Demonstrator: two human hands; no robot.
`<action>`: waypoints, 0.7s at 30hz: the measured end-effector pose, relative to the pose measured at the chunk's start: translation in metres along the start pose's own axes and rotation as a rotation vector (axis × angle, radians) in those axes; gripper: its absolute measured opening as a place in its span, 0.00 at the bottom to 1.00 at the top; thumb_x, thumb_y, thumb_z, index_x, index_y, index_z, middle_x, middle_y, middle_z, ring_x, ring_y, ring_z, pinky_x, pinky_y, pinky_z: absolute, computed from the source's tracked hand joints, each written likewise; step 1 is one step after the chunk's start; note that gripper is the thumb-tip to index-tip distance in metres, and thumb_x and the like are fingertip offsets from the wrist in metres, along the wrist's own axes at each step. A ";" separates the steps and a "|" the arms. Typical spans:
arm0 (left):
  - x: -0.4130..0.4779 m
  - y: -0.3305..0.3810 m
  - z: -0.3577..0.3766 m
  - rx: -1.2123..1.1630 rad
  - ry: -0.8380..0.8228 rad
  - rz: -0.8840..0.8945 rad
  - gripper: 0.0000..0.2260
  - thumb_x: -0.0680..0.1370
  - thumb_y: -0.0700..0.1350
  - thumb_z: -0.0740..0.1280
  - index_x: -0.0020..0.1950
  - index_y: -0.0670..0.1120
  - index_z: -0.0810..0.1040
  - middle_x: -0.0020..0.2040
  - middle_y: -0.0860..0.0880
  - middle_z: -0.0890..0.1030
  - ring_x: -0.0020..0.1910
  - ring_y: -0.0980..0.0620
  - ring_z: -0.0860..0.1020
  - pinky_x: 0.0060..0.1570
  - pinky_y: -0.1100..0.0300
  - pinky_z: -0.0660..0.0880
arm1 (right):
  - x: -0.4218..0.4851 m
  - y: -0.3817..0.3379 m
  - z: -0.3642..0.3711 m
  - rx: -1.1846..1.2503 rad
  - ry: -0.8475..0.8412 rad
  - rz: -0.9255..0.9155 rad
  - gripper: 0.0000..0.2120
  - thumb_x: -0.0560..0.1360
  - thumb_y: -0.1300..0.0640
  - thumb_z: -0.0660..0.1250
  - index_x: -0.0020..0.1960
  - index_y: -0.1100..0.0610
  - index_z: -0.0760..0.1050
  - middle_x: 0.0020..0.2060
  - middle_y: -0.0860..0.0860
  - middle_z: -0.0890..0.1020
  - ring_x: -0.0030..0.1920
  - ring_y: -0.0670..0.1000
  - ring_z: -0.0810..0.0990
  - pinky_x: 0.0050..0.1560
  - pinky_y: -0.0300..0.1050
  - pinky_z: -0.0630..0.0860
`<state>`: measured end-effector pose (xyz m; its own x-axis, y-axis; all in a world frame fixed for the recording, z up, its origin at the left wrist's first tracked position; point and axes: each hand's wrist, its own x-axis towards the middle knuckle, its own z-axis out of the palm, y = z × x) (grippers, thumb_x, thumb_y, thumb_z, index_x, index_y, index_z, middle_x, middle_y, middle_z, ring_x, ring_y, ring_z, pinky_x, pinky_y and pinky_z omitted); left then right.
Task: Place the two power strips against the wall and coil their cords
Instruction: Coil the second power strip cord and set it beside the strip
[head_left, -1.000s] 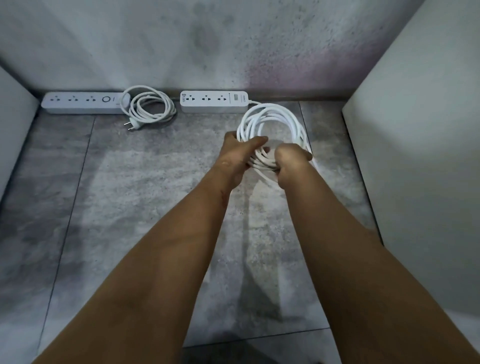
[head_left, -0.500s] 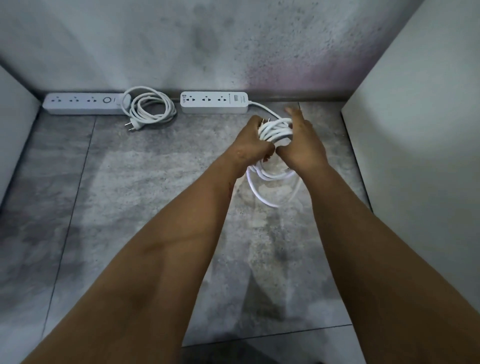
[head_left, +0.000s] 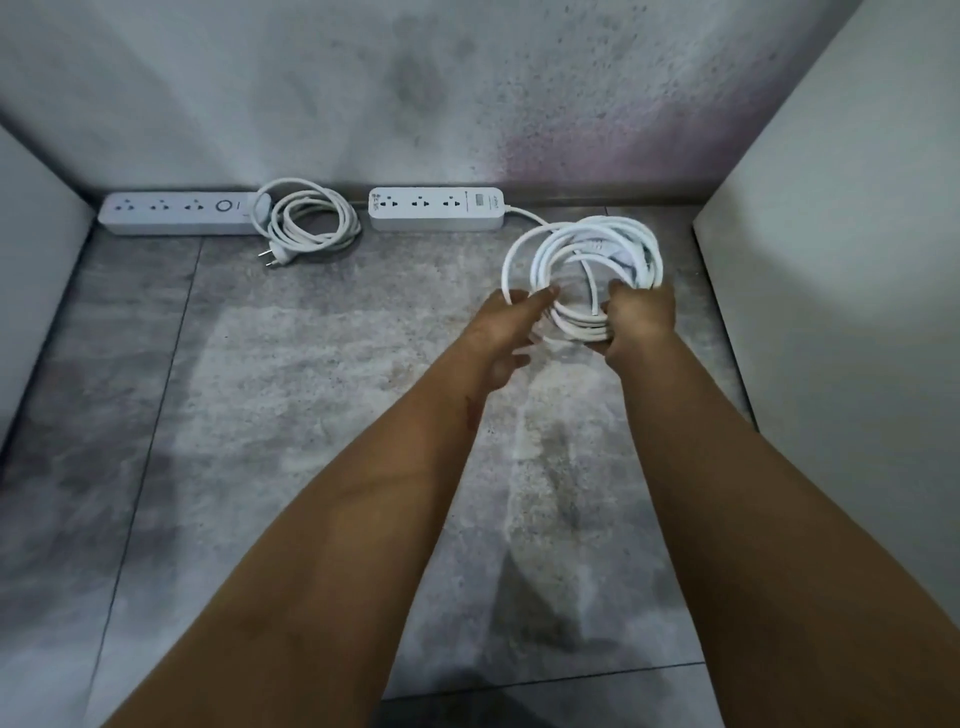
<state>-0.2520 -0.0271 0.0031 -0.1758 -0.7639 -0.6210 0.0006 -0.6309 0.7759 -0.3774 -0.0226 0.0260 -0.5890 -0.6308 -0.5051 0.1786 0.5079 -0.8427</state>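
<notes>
Cord (head_left: 587, 244) in loose coil right of centre, just beside its strip (head_left: 436, 209) at the wall (head_left: 467, 104); right hand (head_left: 641, 322) fisted round the loops' near side; left hand (head_left: 506, 332) half open, apparently pinching the outer loop; light, springy, likely to sprawl; hold where strands bunch.

Two power strips (head_left: 179, 214) (head_left: 435, 209). Three sockets (head_left: 126, 208) per strip. Two coiled cords (head_left: 311, 240) (head_left: 613, 226). One loose plug (head_left: 275, 256). Two hands (head_left: 506, 327) (head_left: 641, 319).
</notes>
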 end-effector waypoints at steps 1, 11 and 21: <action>0.001 0.001 0.003 -0.082 0.001 -0.014 0.17 0.77 0.52 0.70 0.59 0.43 0.76 0.44 0.48 0.78 0.46 0.48 0.77 0.48 0.52 0.73 | -0.001 -0.001 0.001 0.042 -0.015 0.039 0.17 0.77 0.57 0.64 0.65 0.53 0.68 0.54 0.58 0.78 0.51 0.60 0.81 0.46 0.63 0.81; 0.031 0.022 0.002 -0.064 0.105 0.131 0.03 0.75 0.37 0.68 0.47 0.39 0.79 0.38 0.40 0.80 0.37 0.45 0.79 0.41 0.55 0.74 | 0.011 -0.003 0.009 -0.012 -0.129 0.131 0.19 0.78 0.62 0.65 0.67 0.58 0.65 0.57 0.57 0.78 0.52 0.55 0.81 0.33 0.45 0.78; 0.048 0.031 0.003 -0.021 0.046 0.180 0.08 0.75 0.32 0.56 0.45 0.45 0.69 0.33 0.47 0.68 0.27 0.52 0.66 0.28 0.60 0.66 | 0.038 -0.011 0.006 -0.458 -0.064 -0.351 0.50 0.66 0.50 0.77 0.77 0.50 0.49 0.72 0.57 0.64 0.68 0.57 0.70 0.62 0.49 0.71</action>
<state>-0.2634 -0.0826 -0.0024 -0.1255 -0.8696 -0.4775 0.0481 -0.4860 0.8726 -0.3969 -0.0562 0.0148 -0.4999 -0.8344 -0.2320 -0.3868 0.4548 -0.8022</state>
